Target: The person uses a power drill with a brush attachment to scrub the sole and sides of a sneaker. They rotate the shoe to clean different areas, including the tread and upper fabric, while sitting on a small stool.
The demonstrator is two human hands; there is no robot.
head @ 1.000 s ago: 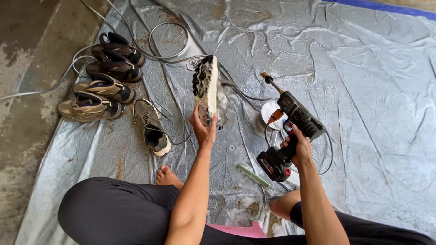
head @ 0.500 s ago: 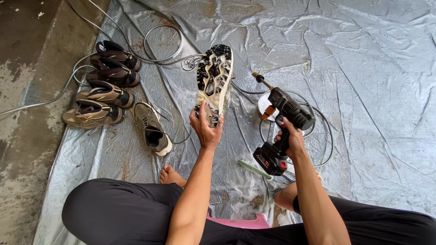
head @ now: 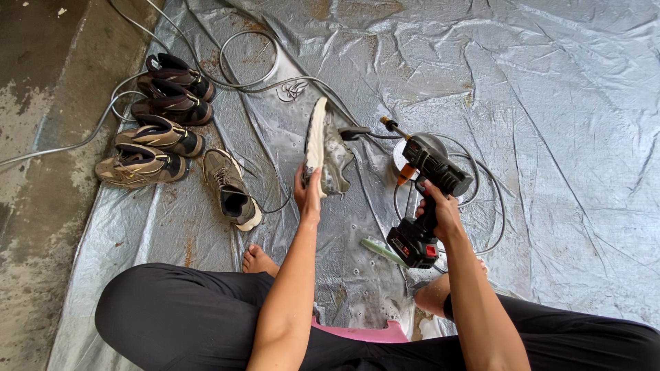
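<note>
We hold the shoe [head: 326, 152] up in our left hand [head: 307, 196], fingers wrapped round its heel, long axis pointing away, sole edge leftward. Just right of the shoe, our right hand [head: 440, 214] grips the sprayer [head: 427, 180], nozzle angled toward it. Left of the shoe lie five more shoes [head: 165, 137] on the tarp [head: 550, 137].

Count: 6 shoes total. 4 lie in a row at left: two dark [head: 175, 74] [head: 172, 104], two tan [head: 159, 135] [head: 141, 166]. 1 grey shoe [head: 232, 189] sits alone beside the row, 1 shoe [head: 326, 150] is in the left hand [head: 307, 194]. 1 sprayer [head: 427, 196], in the right hand [head: 441, 214]. 1 green brush [head: 382, 251]. 1 tarp [head: 564, 137]. 1 pink seat [head: 364, 334]. 2 hands, 2 bare feet [head: 259, 260] [head: 440, 292]. Hoses [head: 247, 65]: tangled, number unclear.
</note>
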